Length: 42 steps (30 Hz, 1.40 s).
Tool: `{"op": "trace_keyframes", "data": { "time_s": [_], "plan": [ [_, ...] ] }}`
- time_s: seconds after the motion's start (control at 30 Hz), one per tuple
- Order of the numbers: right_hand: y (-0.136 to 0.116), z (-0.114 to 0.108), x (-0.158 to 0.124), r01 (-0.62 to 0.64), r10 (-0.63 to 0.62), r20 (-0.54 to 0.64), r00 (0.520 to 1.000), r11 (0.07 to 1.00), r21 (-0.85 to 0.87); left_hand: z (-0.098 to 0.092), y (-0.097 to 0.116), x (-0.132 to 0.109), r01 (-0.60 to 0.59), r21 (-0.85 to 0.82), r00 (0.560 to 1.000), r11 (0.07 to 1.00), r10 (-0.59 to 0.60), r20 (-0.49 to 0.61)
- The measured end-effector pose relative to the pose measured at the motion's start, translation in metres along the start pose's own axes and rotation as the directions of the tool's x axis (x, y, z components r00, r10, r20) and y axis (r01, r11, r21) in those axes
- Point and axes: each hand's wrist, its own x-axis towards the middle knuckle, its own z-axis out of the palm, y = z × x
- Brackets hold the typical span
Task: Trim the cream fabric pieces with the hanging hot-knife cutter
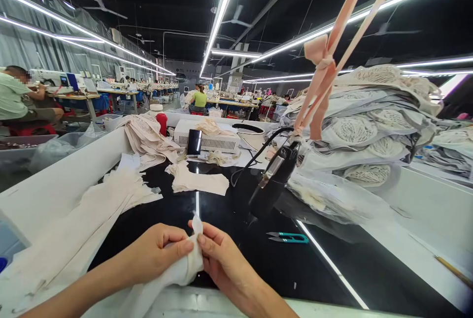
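Note:
Both hands pinch one piece of white fabric (pixel 185 268) near the front edge of the black glossy tabletop (pixel 236 239). My left hand (pixel 157 254) grips it with thumb and fingers from the left. My right hand (pixel 225 259) holds its upper end between thumb and forefinger, and a small tip (pixel 197 224) sticks up there. The fabric trails down toward the bottom edge of the view. Teal thread snips (pixel 288 238) lie to the right of my right hand. Beyond my hands rests a small stack of cream fabric pieces (pixel 201 181).
Long cream fabric strips (pixel 107 205) cover the left side. A black hand tool (pixel 273 175) hangs from peach straps (pixel 321 72). Behind are a white vented box (pixel 207 136), a phone (pixel 194 142) and a red bottle (pixel 161 124). Bundled garments (pixel 362 121) are piled right.

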Motion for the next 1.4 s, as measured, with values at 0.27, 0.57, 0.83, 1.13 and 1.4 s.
{"op": "trace_keyframes", "data": {
  "time_s": [0.27, 0.57, 0.83, 1.13, 1.4],
  "plan": [
    [-0.021, -0.017, -0.002, 0.069, -0.099, -0.154, 0.983, 0.979, -0.194, -0.025, -0.009, -0.019, 0.188, 0.065, 0.972, 0.980, -0.195, 0.134],
    [-0.036, -0.044, 0.052, 0.159, -0.419, -0.138, 0.897, 0.600, -0.784, -0.055, -0.030, 0.021, 0.150, 0.690, 0.955, 0.708, 0.076, -0.286],
    [-0.026, -0.042, 0.029, 0.290, -0.532, 0.225, 0.816, 0.042, -0.956, -0.016, -0.041, 0.024, -0.336, 0.816, 0.876, 0.471, 0.475, 0.087],
    [-0.018, -0.037, -0.010, 0.429, -0.385, 0.509, 0.769, -0.280, -0.859, -0.009, -0.051, 0.023, -0.395, 0.775, 0.866, 0.493, 0.481, 0.134],
    [-0.062, -0.048, -0.064, 0.209, -0.812, 0.570, 0.123, -0.540, -0.815, 0.003, -0.044, 0.020, -0.393, 0.771, 0.865, 0.502, 0.485, 0.126]
  ]
}}
